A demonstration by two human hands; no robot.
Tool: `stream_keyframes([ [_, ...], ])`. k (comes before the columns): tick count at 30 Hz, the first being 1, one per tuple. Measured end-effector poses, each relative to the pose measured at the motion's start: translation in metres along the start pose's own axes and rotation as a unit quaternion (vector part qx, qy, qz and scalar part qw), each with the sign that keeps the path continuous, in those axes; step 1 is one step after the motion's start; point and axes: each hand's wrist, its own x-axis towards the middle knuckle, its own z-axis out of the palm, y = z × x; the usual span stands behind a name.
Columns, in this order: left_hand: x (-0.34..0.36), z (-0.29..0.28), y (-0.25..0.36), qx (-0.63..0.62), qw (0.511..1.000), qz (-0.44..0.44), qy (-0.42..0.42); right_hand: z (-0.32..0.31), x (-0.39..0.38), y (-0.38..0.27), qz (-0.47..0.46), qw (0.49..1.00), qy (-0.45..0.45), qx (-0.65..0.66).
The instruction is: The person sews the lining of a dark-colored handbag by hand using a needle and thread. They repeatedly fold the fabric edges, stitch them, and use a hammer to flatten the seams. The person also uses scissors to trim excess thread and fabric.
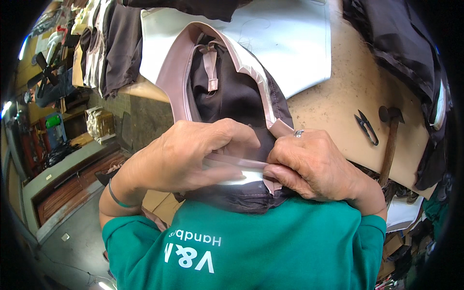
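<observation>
Clamped on one pink rim strip (246,163) at the handbag's near edge, right hand (314,166) pinches while left hand's (193,154) digits sit apart around it, one dark-lined handbag (169,77) between, one thread snips (366,128) and one hammer (390,145) right of handbag, white lettering (187,257) on green T-shirt (290,246) nearside.

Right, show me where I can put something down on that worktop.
The tan worktop has a bare patch between the white sheet and the thread snips. It's crowded farther right, with the hammer and dark fabric, and nearer the body, where the left hand and right hand work at the bag.
</observation>
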Motion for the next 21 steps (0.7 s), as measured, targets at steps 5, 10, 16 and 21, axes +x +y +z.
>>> stream_keyframes([
  [5,0.005,0.0,-0.004,-0.039,0.998,-0.036,-0.025,0.002,-0.001,-0.002,-0.028,0.999,0.024,-0.024],
  [10,0.01,-0.005,0.003,0.02,0.993,-0.057,-0.104,0.001,-0.001,-0.002,-0.03,0.999,0.023,-0.028],
  [16,0.009,-0.01,0.003,-0.058,0.991,-0.045,-0.113,0.001,-0.002,-0.001,-0.024,0.999,0.034,-0.004],
  [21,0.023,-0.009,0.011,0.05,0.976,-0.04,-0.206,-0.001,0.001,-0.006,-0.027,0.998,0.026,-0.044],
])
